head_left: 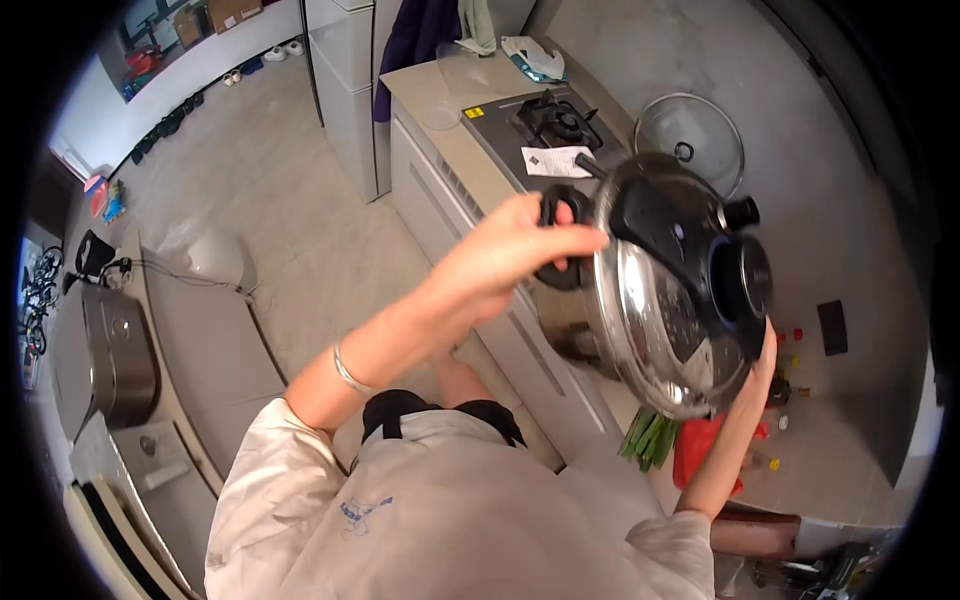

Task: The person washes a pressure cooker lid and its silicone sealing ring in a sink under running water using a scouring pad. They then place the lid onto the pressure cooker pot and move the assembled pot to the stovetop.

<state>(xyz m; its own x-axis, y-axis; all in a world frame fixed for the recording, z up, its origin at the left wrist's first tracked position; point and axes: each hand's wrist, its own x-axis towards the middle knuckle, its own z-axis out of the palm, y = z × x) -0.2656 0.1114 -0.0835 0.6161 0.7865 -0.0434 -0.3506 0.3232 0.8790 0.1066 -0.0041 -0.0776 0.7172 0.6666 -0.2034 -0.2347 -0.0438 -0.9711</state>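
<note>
A shiny steel pressure cooker [640, 290] with a black-trimmed lid is held up, tilted, in front of me over the counter's edge. My left hand [515, 245] is closed around its black side handle [563, 235], the thumb lying toward the lid's rim. On the far side, my right hand [765, 360] is at the cooker's edge, beside the black lid fitting; its fingers are mostly hidden behind the cooker. The lid is on the pot, with a round black knob [745, 280] on top.
Behind the cooker are a gas hob [560, 120], a paper slip [556, 161] and a glass lid [690, 140] against the wall. Green leafy stalks [650, 438] and a red bag [700, 450] lie on the right counter. A refrigerator [345, 100] stands beyond the counter.
</note>
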